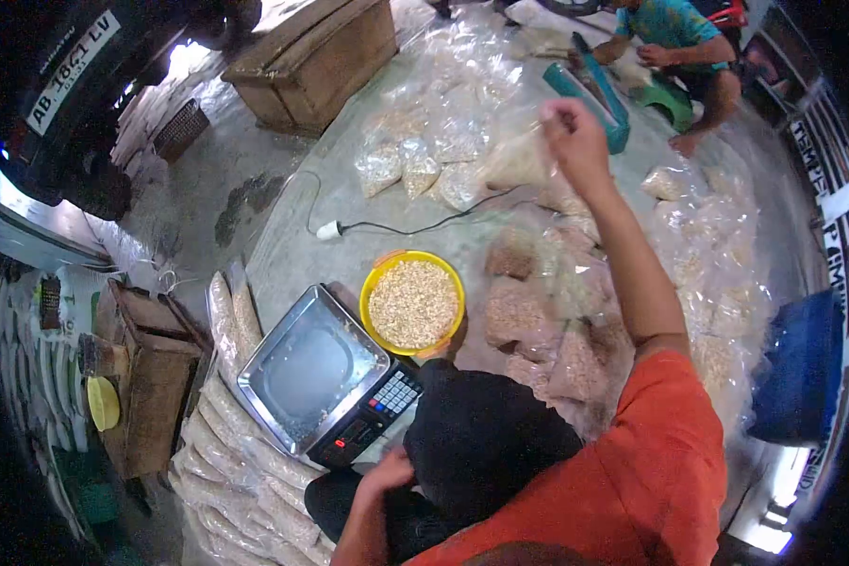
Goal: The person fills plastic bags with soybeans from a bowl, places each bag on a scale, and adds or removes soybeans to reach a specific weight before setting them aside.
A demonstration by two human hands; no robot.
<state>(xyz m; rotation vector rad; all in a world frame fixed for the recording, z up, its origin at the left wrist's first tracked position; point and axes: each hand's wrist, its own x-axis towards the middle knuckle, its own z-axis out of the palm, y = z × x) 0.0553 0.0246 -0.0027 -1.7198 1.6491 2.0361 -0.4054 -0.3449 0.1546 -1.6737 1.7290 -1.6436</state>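
Observation:
My right hand [575, 141] is raised at the end of the outstretched arm, above the filled clear plastic bags. Its fingers are loosely bent and apart, with nothing visible in them. Just below it, a pale filled bag [517, 162] looks blurred. My left hand [391, 469] is low by my dark-clothed knee, close to the front corner of the digital scale [316, 363]; its fingers are mostly hidden. The scale's metal pan carries no bag, only a few crumbs. Beside it stands a yellow basin [366, 307] filled with pale beans or grains [413, 304].
Filled bags [514, 311] lie to the right, with more [424, 160] beyond. Long packed bags [245, 472] are stacked at left. A cable [415, 231] crosses the floor. Another person [674, 38] crouches near a teal device [604, 94]. Wooden crates [325, 71] and a blue drum [797, 368] stand around.

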